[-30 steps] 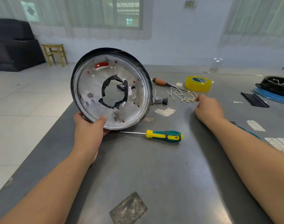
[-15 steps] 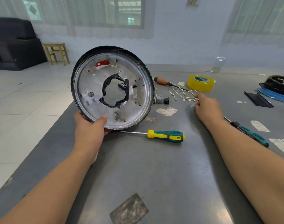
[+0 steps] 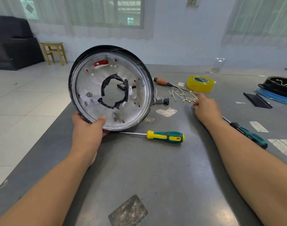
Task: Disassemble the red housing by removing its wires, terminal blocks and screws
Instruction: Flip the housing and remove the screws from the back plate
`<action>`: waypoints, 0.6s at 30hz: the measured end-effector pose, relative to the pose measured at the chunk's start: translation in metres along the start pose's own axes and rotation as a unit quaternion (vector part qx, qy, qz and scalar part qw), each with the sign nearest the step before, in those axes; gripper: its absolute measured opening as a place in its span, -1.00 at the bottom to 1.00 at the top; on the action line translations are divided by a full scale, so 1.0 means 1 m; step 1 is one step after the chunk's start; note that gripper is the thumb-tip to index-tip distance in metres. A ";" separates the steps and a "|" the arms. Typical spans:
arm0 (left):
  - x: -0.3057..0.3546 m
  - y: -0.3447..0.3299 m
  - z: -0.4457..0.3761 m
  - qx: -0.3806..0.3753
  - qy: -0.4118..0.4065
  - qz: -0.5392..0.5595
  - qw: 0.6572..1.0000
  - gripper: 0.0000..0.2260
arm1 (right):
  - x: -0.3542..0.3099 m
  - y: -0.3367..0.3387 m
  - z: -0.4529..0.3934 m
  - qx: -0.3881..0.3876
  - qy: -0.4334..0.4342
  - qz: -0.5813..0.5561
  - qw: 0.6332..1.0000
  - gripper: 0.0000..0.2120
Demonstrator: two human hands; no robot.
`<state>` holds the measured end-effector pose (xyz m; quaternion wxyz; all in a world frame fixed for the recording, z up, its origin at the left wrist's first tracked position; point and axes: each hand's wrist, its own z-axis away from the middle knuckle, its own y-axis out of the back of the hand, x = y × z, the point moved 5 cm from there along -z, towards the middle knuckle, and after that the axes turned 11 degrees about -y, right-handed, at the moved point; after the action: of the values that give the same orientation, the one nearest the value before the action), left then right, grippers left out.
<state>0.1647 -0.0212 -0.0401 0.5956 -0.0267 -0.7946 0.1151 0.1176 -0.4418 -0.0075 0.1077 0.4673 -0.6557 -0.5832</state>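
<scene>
On the grey table [image 3: 155, 176], nearest the camera, lies a worn patch of tape residue [image 3: 128, 211]. Beyond it both forearms reach forward. A screwdriver [image 3: 165, 137] with a yellow and green handle lies flat between the arms, its shaft pointing left toward the housing. The left hand [image 3: 87, 131] holds the housing [image 3: 110, 88] by its lower rim, thumb curled over the front edge and fingers behind, so this grip is closed on the rim. The housing stands tilted on edge at the table's left side, its round metal face toward the camera, with a black outer band, a central opening ringed with torn black tape, and red showing through a slot and small holes near the top. To the right a second screwdriver [image 3: 248, 136] with a dark green handle lies partly under the right forearm. The right hand [image 3: 206, 110] rests on the table with its forefinger stretched toward the loose wires [image 3: 183, 96]; the other fingers are bent under, and whether they pinch anything I cannot tell. Just beside the housing's right edge sit two small blocks [image 3: 162, 100], and nearer lies a scrap of white paper [image 3: 166, 112]. Farther back are an orange-handled screwdriver [image 3: 162, 82] and a yellow tape roll [image 3: 200, 83]. At the far right edge a black part [image 3: 278, 88] sits on something blue. On the floor beyond the table stand a wooden stool [image 3: 54, 53] and a dark sofa [image 3: 12, 44].
</scene>
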 end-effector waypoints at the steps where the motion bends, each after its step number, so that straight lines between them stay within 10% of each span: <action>1: 0.000 0.000 0.000 0.000 0.001 0.001 1.000 -0.55 | 0.003 0.000 0.000 -0.006 -0.017 -0.021 1.000 -0.54; 9: 0.000 0.000 0.000 0.005 -0.001 0.005 1.000 -0.57 | 0.003 0.005 0.014 0.006 -0.073 -0.033 0.997 -0.81; 18: 0.005 0.000 0.003 0.000 0.015 0.035 0.999 -0.56 | -0.065 0.026 0.108 0.005 0.149 -0.181 0.972 -0.84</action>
<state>0.1603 -0.0205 -0.0361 0.6032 -0.0556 -0.7840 0.1355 0.0658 -0.3253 0.0091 0.0945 0.6602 -0.5395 -0.5140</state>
